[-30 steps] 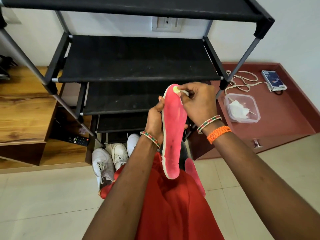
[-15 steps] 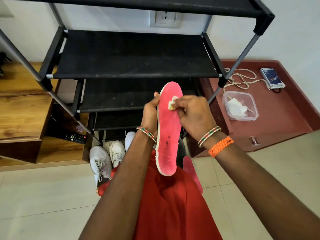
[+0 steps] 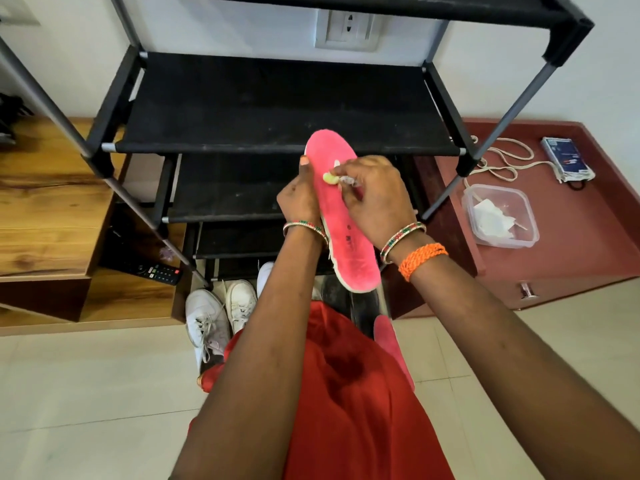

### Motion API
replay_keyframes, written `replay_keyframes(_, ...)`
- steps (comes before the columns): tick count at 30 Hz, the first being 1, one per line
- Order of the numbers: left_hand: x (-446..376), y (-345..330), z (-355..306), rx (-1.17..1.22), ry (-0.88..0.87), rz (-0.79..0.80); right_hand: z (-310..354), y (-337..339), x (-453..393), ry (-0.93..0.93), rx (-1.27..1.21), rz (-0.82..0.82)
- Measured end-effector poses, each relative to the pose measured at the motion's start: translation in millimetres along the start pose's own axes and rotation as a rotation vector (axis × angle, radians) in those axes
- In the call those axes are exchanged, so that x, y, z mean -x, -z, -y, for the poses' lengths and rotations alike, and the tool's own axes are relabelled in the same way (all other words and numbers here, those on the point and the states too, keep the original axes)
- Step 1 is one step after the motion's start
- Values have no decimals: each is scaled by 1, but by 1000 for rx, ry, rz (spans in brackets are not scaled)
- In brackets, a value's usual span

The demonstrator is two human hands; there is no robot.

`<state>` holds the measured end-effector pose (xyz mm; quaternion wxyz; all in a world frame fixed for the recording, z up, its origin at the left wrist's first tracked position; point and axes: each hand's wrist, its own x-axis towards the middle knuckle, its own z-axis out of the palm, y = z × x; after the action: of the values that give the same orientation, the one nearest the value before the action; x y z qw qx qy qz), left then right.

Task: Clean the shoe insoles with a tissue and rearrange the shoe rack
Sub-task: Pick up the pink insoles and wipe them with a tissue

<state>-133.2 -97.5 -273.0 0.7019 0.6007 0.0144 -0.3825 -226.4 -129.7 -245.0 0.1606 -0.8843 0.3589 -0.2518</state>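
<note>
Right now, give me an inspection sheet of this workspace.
Surface: black shoe rack, visible shelves bare.
Job's things: pink insole held up before the rack; tissue pressed on it; second pink insole by the knee.
Clutter: white sneakers on floor; remote; plastic container.
Grip: left hand grips the insole's edge; right hand pinches the tissue.
Cables: white cord on the maroon ledge.
Surroundings: wall socket.

floor is carrying white sneakers | red ledge is bearing plastic container, cord
</note>
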Motion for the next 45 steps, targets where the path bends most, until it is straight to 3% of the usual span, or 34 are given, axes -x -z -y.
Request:
replay_keyframes(2,-9,-1,0,127,28,149,-3,-2,-10,-5,-87,-56)
replay_keyframes(4,-14,-1,2,295,111,480,-6,-3,-23,-73,-198,-177)
replay_keyframes(6,-11,-3,6,364,135,665,-7,-6,-36,-146,-249,-245)
replay_keyframes(9,-15,-3,10,397,119,646,-7,-13,-39,-157,-222,-184)
replay_keyframes(16,-17,3,5,204,-45,505,-12,2,-16,-106,-53,4)
replay_keyframes(20,-14,6,3,178,-47,483,-18,-1,-31,-148,-2,-68)
replay_keyframes(25,-15,12,3,316,58,585,-31,4,-68,-132,50,-99)
replay_keyframes(31,-18,10,0,75,-36,478,-26,4,-13,111,28,113)
replay_keyframes(37,-7,7,-2,37,-20,585,-29,1,-54,-26,36,-76)
replay_keyframes(45,-13,6,2,2,-7,453,-21,8,-28,-78,22,104)
